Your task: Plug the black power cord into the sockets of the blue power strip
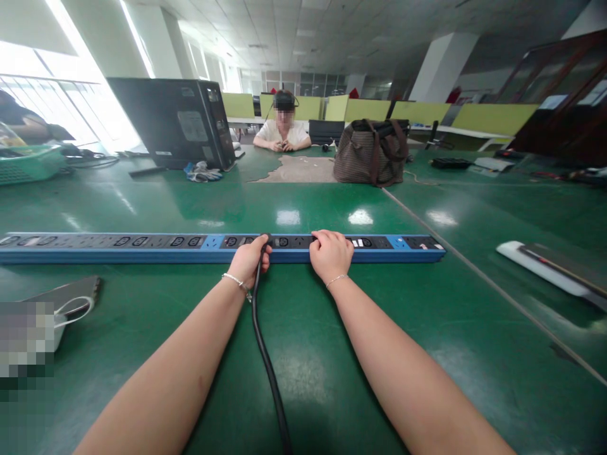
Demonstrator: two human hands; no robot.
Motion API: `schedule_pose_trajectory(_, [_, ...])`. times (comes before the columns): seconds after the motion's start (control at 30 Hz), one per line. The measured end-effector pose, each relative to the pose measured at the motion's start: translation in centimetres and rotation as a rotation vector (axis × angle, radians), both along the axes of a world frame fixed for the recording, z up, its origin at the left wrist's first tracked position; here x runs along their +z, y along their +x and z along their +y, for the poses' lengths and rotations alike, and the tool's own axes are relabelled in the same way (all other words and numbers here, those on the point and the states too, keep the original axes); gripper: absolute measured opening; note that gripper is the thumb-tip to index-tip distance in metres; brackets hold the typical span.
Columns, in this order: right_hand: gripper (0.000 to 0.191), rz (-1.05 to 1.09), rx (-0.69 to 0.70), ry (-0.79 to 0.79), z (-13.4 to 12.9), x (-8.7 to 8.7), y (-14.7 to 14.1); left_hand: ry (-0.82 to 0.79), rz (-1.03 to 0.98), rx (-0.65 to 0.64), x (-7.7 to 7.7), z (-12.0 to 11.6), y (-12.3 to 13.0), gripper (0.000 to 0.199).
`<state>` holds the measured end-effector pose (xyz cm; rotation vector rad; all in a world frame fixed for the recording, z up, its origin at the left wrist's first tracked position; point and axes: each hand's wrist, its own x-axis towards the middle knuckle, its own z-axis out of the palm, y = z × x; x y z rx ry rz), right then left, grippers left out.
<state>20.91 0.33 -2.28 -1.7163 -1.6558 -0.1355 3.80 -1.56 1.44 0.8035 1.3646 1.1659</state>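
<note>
A long blue power strip (156, 255) with black sockets lies across the green table. My left hand (251, 258) is closed on the plug end of a black cable (263, 341), at the strip's middle sockets. From there the cable runs down toward the bottom edge of the view. Whether the plug sits in a socket is hidden by my fingers. My right hand (332, 253) rests over the strip just right of it, fingers bent round its far edge and gripping it.
Behind the strip on the green table (213, 205) stand a black computer case (184, 126), gloves (203, 171) and a brown bag (370, 151). A green basket (28, 165) is left, a white device (545, 268) right. A person (283, 129) sits opposite.
</note>
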Motion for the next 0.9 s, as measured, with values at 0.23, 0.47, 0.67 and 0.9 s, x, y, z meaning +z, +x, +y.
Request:
schedule_pose_trajectory(0.23, [0.033, -0.017, -0.003, -0.005, 0.0, 0.0, 0.0, 0.036, -0.018, 0.021, -0.5, 0.0, 0.1, 0.027])
schedule_pose_trajectory(0.47, [0.033, -0.003, -0.005, 0.015, 0.0, -0.1, 0.0, 0.398, 0.036, 0.011, 5.8, -1.4, 0.0, 0.031])
schedule_pose_trajectory(0.67, [0.033, 0.011, 0.006, 0.034, 0.1, -0.3, 0.0, 0.191, -0.167, -0.009, 8.1, -1.6, -6.3, 0.038])
schedule_pose_trajectory(0.9, [0.032, 0.023, -0.019, 0.035, 0.3, -0.3, -0.1, -0.119, 0.178, -0.038, 7.8, 0.2, -12.7, 0.042])
